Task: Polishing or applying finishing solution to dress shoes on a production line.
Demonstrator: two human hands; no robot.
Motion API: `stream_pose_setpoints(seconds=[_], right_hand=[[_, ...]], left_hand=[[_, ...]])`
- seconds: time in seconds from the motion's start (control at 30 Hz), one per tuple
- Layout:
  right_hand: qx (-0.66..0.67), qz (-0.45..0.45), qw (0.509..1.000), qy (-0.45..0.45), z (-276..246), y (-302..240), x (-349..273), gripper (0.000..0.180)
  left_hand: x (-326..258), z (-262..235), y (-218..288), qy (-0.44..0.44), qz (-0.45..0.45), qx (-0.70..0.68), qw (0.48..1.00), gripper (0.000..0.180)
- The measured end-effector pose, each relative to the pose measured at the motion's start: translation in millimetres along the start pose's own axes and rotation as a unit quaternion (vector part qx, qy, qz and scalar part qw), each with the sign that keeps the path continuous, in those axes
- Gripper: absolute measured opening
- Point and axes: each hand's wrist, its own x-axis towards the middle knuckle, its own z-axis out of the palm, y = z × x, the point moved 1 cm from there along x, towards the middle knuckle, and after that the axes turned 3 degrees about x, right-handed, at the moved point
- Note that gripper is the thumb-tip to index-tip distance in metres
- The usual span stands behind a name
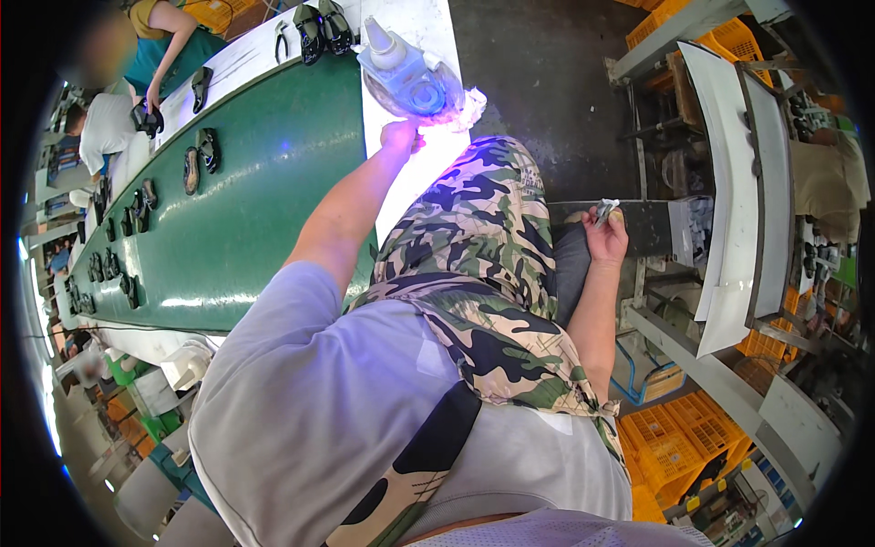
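Observation:
My left hand (401, 137) is at the white strip of the table, its fingers curled in close to a bottle; what they hold, if anything, is hidden. The bottle (387, 59) is translucent with a pale cone nozzle, and a blue roundish part (424, 91) shows beside it. Crumpled white cloth or paper (467, 111), lit purple, lies against these. Away from the table, low beside my camouflage-covered lap, my right hand (606, 239) pinches a small grey-silver piece (605, 211), too small to name.
A green conveyor belt (264, 201) on my left carries several dark shoes (209, 150). Pliers (281, 41) and a pair of dark shoes (324, 32) sit at the far end. Across the belt, a co-worker's hand (153, 96) touches a shoe. Metal racks (711, 356) and orange crates (679, 438) stand right.

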Motion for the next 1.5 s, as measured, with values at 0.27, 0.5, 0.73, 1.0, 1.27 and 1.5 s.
stream_pose_setpoints(seconds=[0.27, 0.5, 0.73, 1.0, 1.27, 1.5], right_hand=[[-0.012, -0.005, 1.000, -0.003, 1.2, 0.2, -0.2, 0.017], [-0.033, -0.002, 0.999, 0.004, 4.0, -0.5, -1.1, 0.018], [-0.022, -0.005, 1.000, 0.008, 2.5, 0.2, -1.1, 0.014], [-0.027, -0.003, 1.000, 0.005, 4.7, 0.9, 0.3, 0.016], [-0.022, -0.003, 1.000, 0.006, 4.9, 0.1, 1.2, 0.017], [-0.024, 0.006, 1.000, 0.007, 6.6, 2.2, 2.3, 0.015]], left_hand=[[1.9, -13.7, 9.4, 0.041, -0.026, 0.068, 0.997, 0.028], [3.5, -34.8, 12.2, 0.052, -0.028, 0.145, 0.988, 0.029], [-7.4, -37.9, -7.3, 0.004, 0.034, 0.092, 0.995, 0.023], [-30.6, -44.3, -32.3, -0.029, 0.069, 0.063, 0.995, 0.022], [-67.8, -6.4, -40.9, -0.124, 0.007, -0.044, 0.991, 0.027], [-49.7, 25.9, -31.2, -0.105, -0.040, -0.251, 0.961, 0.030]])
